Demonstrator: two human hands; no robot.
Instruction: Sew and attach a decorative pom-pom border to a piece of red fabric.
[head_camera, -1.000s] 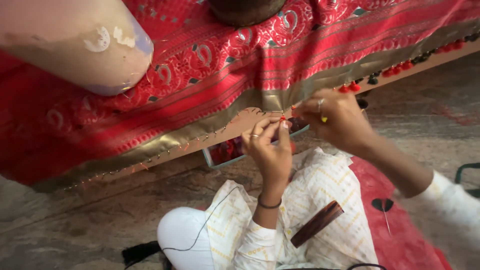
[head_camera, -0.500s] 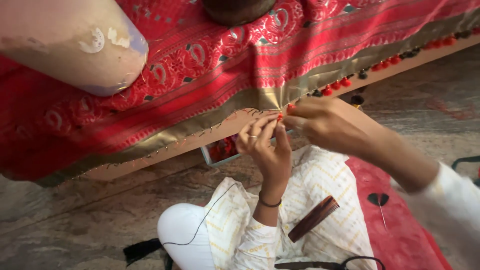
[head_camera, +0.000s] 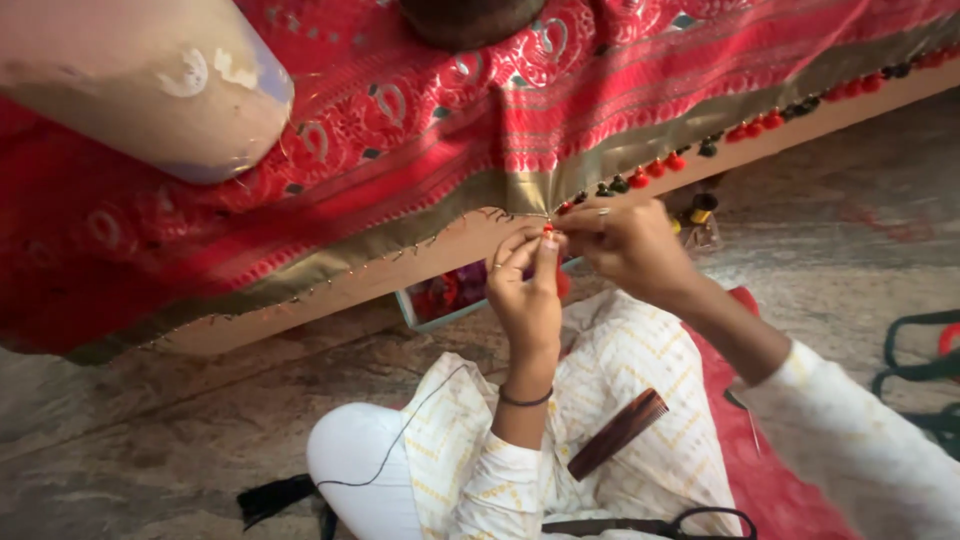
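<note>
At the gold border (head_camera: 520, 190) of the red brocade cloth (head_camera: 420, 110), both hands have closed in. Left hand (head_camera: 525, 290) pinches a red tassel (head_camera: 562, 282) against the hem; right hand (head_camera: 630, 245), earlier set apart, now meets it, fingertips narrowed on something too small to tell. Tassel row (head_camera: 690, 160) unchanged.

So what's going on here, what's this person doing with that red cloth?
A person sits on the floor working at the gold border of a red patterned cloth. The left hand and right hand meet at the hem, pinching a small red tassel there. A row of red and dark tassels already hangs along the edge to the right. A brown comb lies on the lap.
</note>
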